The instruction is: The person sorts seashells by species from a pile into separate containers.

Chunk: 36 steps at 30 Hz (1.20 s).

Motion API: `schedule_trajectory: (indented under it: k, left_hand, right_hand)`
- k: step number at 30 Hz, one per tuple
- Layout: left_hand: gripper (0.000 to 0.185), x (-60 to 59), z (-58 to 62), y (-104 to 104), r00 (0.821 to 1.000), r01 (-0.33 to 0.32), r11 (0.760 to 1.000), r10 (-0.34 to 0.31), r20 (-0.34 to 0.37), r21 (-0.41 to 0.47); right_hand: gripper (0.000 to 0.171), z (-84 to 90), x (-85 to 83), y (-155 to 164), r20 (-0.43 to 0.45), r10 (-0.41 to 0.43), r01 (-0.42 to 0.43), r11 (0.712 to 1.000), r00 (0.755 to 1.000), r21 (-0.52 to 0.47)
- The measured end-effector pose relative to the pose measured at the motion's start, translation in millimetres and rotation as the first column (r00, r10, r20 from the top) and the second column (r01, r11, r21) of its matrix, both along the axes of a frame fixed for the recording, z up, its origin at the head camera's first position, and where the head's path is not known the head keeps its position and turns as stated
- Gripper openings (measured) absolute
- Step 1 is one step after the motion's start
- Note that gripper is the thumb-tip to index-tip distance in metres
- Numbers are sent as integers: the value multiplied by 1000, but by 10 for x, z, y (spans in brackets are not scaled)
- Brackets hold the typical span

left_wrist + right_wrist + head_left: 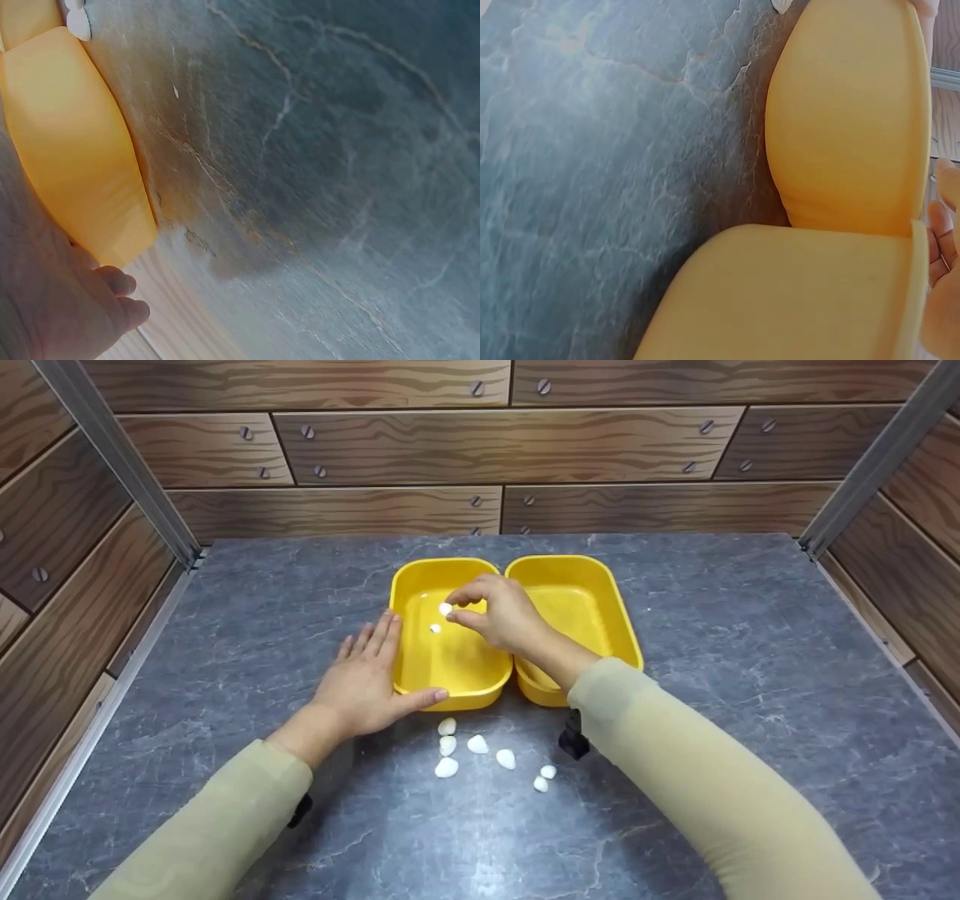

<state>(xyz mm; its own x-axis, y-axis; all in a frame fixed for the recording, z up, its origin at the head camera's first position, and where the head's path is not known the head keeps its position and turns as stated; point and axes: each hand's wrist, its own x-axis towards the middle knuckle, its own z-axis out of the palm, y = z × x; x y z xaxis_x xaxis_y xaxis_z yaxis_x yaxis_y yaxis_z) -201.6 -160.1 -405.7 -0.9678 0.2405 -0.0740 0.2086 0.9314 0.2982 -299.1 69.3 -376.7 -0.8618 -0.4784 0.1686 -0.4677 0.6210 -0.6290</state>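
Observation:
Over the left yellow tray (465, 667), my right hand (504, 611) pinches a small white shell (445, 608) between thumb and forefinger. Inside that tray lies another white shell (435, 628), with a tiny white bit beyond it. My left hand (364, 686) rests against the tray's left side, fingers straight and thumb along the front rim. In the left wrist view, the left hand (67, 307) lies along the yellow wall. The right wrist view catches only part of the right hand (943, 247) above the tray rims; the pinched shell is hidden there.
A second yellow tray (577, 611) stands right beside the first, partly behind the right forearm. In front of the trays, several white shells (478, 744) lie scattered on the dark marbled table (262, 607). Wood-patterned panels (510, 446) enclose the back and sides.

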Motion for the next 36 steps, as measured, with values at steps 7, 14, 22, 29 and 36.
schedule_trajectory:
  k: [7,14,22,29,36]
  left_hand:
    - [126,8,-2,-2,1000,6,1000,-6,-8,0]
    - [126,-4,-5,14,1000,7,1000,-7,-4,0]
    - [127,2,1,2,1000,-8,1000,8,-1,11]
    - [127,-4,-3,-6,1000,-9,1000,9,2,8]
    - [126,3,0,1,1000,2,1000,-2,-15,5]
  right_hand:
    - [24,-42,-37,-32,14,-6,6,1000,1000,1]
    - [31,-49,-64,11,28,-27,28,999,999,-20]
    - [26,129,23,83,16,-19,20,996,1000,-87]
    - [25,353,233,225,-72,45,-54,992,996,-117]
    - [22,426,507,459,-186,160,-186,974,969,-129]
